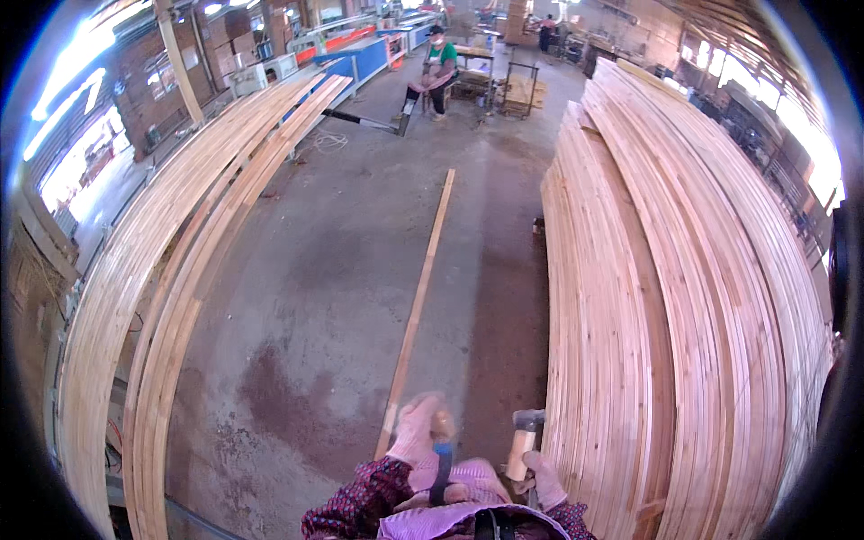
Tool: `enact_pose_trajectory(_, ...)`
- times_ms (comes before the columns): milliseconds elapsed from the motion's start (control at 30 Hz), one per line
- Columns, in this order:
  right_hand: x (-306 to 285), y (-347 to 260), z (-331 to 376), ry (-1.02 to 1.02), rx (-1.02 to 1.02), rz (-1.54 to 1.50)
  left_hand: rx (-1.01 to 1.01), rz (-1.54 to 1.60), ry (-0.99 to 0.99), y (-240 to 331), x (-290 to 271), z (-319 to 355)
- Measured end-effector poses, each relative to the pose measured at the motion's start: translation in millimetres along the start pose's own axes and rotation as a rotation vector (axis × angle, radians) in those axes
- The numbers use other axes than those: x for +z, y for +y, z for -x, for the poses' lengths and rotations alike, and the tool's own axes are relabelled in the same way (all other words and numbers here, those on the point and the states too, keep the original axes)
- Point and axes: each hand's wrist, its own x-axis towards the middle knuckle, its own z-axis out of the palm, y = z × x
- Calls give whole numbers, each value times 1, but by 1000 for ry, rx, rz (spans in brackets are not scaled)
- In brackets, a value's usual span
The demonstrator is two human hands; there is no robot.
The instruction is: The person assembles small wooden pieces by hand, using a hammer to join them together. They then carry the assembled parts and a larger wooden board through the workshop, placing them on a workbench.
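My left hand [416, 432], in a pale pink glove, is raised in front of my body and slightly blurred. Its fingers look curled, with a small brownish patch beside them that I cannot make out. Just left of that wrist passes a long narrow wooden strip [421, 288], running away over the floor; whether the hand touches it, I cannot tell. Lower right, my gloved right hand [545, 479] is closed on a tool with a thick pale wooden part [519, 453] and a dark grey head [528, 418]. A dark strap [441, 477] with a blue end hangs between my hands.
Tall stacks of long boards [612, 315] stand close on my right. More long boards [144, 270] lie raised along the left. Ahead, a person in green [441, 63] sits near blue machines [360, 56] and a small cart [519, 90]. A cable [330, 140] coils on the floor.
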Motion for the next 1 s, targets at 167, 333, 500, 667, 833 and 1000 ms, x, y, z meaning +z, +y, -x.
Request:
enact_pose_trajectory(167, -4, -69, -101, 65, -7, -14, 436, -729, -315, -7, 36, -84)
enact_pose_trajectory(333, -8, -142, -219, 35, 89, -123, -225, -698, -516, -64, 18, -242)
enact_pose_trajectory(500, 7, -244, -328, -18, 62, -248, -22, -1782, 449, 104, -119, -414)
enact_pose_trajectory(667, 43, -368, -439, -78, 53, 192, -217, -871, 949, 212, -226, -473)
enact_pose_trajectory(833, 93, -457, -547, -234, 71, 126, -171, 370, 394, 154, -96, -596)
enact_pose_trajectory(1000, 168, -541, -648, -255, 96, 131, -323, 52, -57, 196, 122, -721)
